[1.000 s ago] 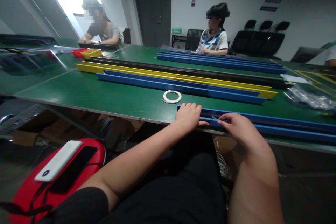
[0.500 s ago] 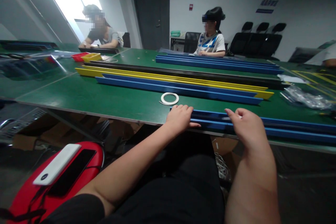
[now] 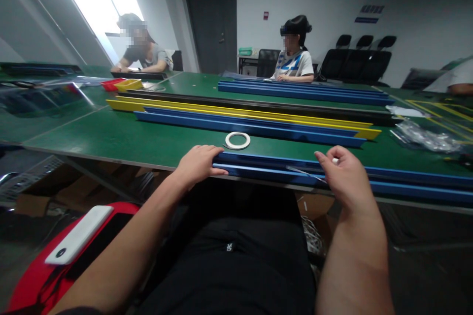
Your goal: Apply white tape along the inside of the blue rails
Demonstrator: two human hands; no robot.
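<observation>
A long blue channel rail (image 3: 258,169) lies along the near edge of the table, running out of view on the right. At its left end, my left hand (image 3: 199,163) is closed, fingers over the far side and thumb on the near side. Over the rail's right part, my right hand (image 3: 346,171) is closed in a pinch. A thin whitish strip (image 3: 306,173) stretches from the rail's groove up to those fingers. Something small and white (image 3: 335,161) shows at the fingertips. A white ring-shaped roll (image 3: 237,141) lies flat just beyond the rail.
Beyond the roll lie another blue rail (image 3: 251,129), a yellow rail (image 3: 369,133) and a black rail (image 3: 266,103). Clear plastic wrapping (image 3: 424,137) is on the right. Two people sit across the green table (image 3: 84,130). A red seat (image 3: 33,275) holds a white device (image 3: 79,234).
My left hand has moved left, and the near rail's left end now lies further left too. My right hand stays nearly in place; more of the whitish strip shows beside it.
</observation>
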